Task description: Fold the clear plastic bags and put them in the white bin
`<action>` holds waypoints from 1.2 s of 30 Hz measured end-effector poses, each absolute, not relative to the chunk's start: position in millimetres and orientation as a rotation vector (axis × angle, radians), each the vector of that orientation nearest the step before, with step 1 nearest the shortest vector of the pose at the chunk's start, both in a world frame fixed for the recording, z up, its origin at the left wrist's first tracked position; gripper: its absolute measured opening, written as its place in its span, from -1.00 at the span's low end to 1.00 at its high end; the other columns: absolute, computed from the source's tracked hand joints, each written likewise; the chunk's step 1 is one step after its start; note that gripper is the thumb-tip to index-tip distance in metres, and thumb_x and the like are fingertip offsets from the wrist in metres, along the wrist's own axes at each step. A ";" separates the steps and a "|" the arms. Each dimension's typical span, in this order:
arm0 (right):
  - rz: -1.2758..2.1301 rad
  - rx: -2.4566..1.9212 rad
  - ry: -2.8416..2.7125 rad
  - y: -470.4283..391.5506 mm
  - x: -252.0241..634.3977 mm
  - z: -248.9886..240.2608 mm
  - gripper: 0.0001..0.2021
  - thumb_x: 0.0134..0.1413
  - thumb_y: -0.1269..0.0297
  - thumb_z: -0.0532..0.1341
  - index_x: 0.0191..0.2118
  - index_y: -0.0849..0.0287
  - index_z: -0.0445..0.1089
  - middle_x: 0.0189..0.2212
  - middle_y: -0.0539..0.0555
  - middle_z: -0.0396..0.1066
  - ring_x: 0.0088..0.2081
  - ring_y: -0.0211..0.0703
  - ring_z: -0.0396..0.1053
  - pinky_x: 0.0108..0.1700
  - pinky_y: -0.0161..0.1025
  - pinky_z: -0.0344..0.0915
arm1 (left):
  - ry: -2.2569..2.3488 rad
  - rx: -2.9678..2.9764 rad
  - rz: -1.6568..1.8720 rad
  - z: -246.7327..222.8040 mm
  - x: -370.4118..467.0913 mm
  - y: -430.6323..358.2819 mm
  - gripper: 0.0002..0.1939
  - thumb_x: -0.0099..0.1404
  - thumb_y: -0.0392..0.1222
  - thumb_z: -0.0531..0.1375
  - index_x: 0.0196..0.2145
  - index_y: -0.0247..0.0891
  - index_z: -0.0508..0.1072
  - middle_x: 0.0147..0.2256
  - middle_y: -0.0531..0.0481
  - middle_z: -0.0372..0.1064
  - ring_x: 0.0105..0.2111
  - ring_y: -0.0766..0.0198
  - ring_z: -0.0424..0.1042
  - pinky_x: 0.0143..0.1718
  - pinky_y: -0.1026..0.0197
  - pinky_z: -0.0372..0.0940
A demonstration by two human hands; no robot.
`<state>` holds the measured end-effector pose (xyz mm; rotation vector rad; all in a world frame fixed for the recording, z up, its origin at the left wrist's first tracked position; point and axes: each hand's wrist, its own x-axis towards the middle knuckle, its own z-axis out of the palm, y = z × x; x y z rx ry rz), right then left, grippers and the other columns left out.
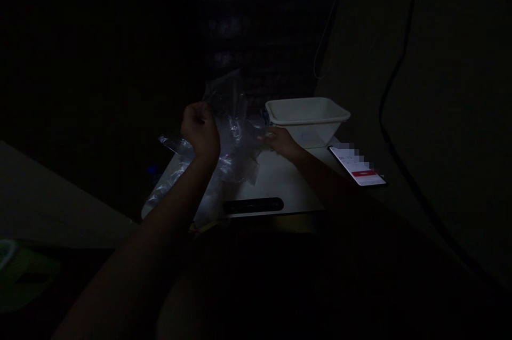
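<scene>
With our left hand [203, 129] curled nearly closed on the clear plastic [236, 148], too hard a tug could tear or slip the thin film, which spreads between our hands above the white table [292, 183]. Our right hand [283, 143], fingers partly bent, meets its right side, hold unclear, and a sideways jerk could bump the nearby white tub [310, 135].

glossy, crinkled clear plastic bags [234, 143], smooth whitish tub [308, 129], glossy phone screen [360, 169]
</scene>
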<state>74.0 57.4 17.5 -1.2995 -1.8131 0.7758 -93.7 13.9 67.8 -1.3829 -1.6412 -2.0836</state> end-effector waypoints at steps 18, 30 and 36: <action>0.915 -0.946 -1.583 28.3 136.9 46.9 -0.40 -0.36 0.23 0.26 -0.05 0.08 0.15 -0.14 0.08 0.25 -0.16 -0.18 0.23 -0.19 -0.20 0.22 | -1.546 -2.442 -1.819 79.9 -34.3 12.4 -0.92 -0.03 -0.27 0.10 -0.55 -0.32 0.36 -0.52 0.05 0.34 -0.46 0.35 0.31 -0.40 0.32 0.18; 0.698 -1.086 -1.401 16.3 162.5 65.6 -0.78 -0.19 0.17 0.14 -0.46 0.24 0.30 -0.60 -0.02 0.31 -0.53 -0.33 0.27 -0.44 -0.34 0.21 | -2.021 -2.618 -2.333 76.8 2.2 14.6 -0.82 -0.11 -0.16 0.18 -0.53 -0.33 0.35 -0.57 0.03 0.31 -0.54 0.36 0.31 -0.53 0.31 0.20; 0.669 -1.099 -1.392 15.9 159.5 63.8 -0.84 -0.20 0.25 0.15 -0.47 0.26 0.32 -0.58 -0.01 0.32 -0.54 -0.34 0.27 -0.46 -0.36 0.20 | -2.394 -2.436 -2.063 53.9 -3.4 12.0 -0.95 -0.19 -0.34 0.15 -0.70 -0.32 0.31 -0.69 0.08 0.26 -0.64 0.41 0.24 -0.56 0.32 0.15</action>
